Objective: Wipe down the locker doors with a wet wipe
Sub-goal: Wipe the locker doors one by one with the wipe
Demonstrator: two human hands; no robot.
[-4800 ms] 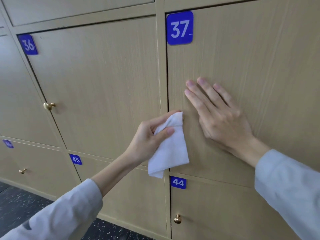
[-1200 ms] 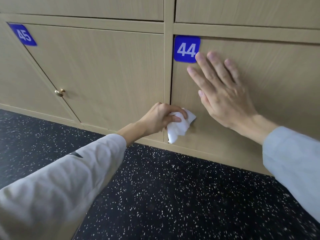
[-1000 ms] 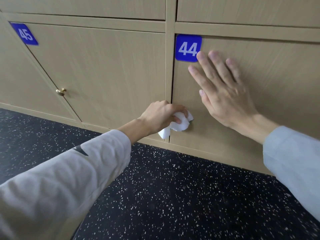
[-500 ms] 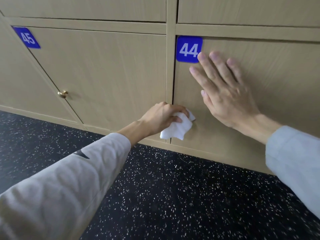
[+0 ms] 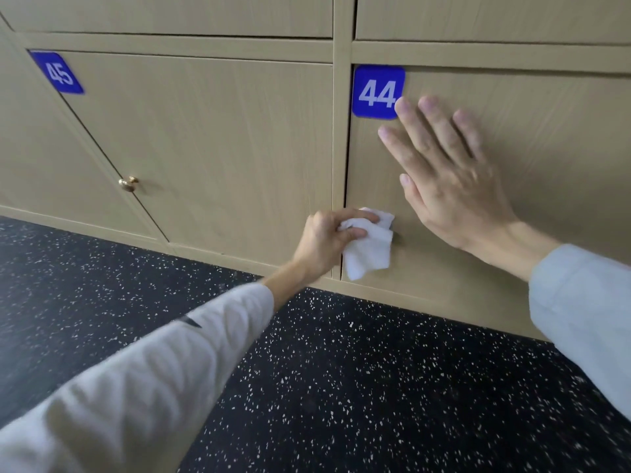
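A bottom-row locker door [image 5: 553, 138] in light wood carries a blue plate reading 44 [image 5: 378, 91] at its top left corner. My left hand [image 5: 324, 242] grips a crumpled white wet wipe [image 5: 370, 249] against the door's lower left edge, where the wipe covers the knob. My right hand [image 5: 447, 179] lies flat on the same door with straight, spread fingers, its fingertips just below and right of the plate.
Left of it is door 45 [image 5: 218, 148] with its blue plate [image 5: 58, 73] and a brass knob [image 5: 128, 184]. More doors run along the row above [image 5: 170, 11]. A dark speckled floor [image 5: 341, 387] meets the wooden plinth under the lockers.
Since the oldest frame I have dropped from door 37 to door 44. Over the last second my left hand works the wipe around the knob area; my right hand stays pressed on the door.
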